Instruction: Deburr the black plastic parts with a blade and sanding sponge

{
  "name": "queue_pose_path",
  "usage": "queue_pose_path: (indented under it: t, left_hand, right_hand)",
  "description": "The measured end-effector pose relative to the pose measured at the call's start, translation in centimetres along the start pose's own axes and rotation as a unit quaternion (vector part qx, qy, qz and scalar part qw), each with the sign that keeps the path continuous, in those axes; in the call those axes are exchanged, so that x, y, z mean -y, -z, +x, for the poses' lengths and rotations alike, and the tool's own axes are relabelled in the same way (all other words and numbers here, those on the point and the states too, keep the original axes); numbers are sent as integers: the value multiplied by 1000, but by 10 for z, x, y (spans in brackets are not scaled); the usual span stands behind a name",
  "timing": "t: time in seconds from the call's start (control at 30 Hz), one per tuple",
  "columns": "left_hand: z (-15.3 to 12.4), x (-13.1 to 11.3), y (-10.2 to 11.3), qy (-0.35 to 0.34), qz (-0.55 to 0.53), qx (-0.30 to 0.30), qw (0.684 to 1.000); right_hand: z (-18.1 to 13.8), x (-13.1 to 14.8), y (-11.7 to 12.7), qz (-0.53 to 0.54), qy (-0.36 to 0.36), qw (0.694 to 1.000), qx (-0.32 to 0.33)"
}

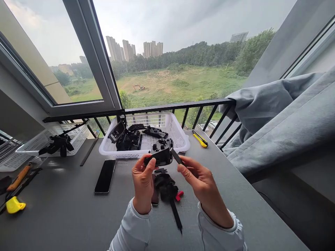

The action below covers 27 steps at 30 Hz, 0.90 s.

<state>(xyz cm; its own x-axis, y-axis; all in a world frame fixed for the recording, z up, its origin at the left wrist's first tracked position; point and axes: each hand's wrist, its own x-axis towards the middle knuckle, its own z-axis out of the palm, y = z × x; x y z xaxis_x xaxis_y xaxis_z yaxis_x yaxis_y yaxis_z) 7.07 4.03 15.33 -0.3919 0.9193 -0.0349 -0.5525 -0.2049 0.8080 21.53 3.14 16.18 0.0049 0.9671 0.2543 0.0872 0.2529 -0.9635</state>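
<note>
A black moulded plastic housing (160,153) with small posts on top is pinched between the thumb and fingers of my left hand (143,179). My right hand (200,181) is closed on a flat dark strip (177,157), whose far end meets the housing's right side; whether the two are joined I cannot tell. Below them on the table lie a bundle of black parts (166,186) with a long black strap-like piece (176,216), a small red piece (179,196) and a dark brown flat object (155,195), partly hidden by my left hand.
Right behind my hands, a white plastic basket (107,148) holds several black parts. A yellow utility knife (200,139) lies to its right, a phone (105,176) in front. Another white basket (78,139), an orange-handled tool (19,177) and a yellow object (15,205) are left.
</note>
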Motion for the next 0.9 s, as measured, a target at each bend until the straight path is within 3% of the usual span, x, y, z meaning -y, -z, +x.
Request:
queue_pose_path:
  t: [0.2,0.4,0.7,0.9]
  left_hand:
    - [-3,12,-1,-48,8,-35,998]
    - [-5,15,2,-88,28,-30,995]
    - [-6,21,10,-178,97,-15,979]
    - [-6,21,8,-188,94,-16,978]
  right_hand:
    - [-1,1,-3,-93,46,994,24]
    - [-3,4,-2,-160,60,985,39]
    - [-7,9,-4,-184,65,977,81]
    - [-7,7,-3,-170,54,980,86]
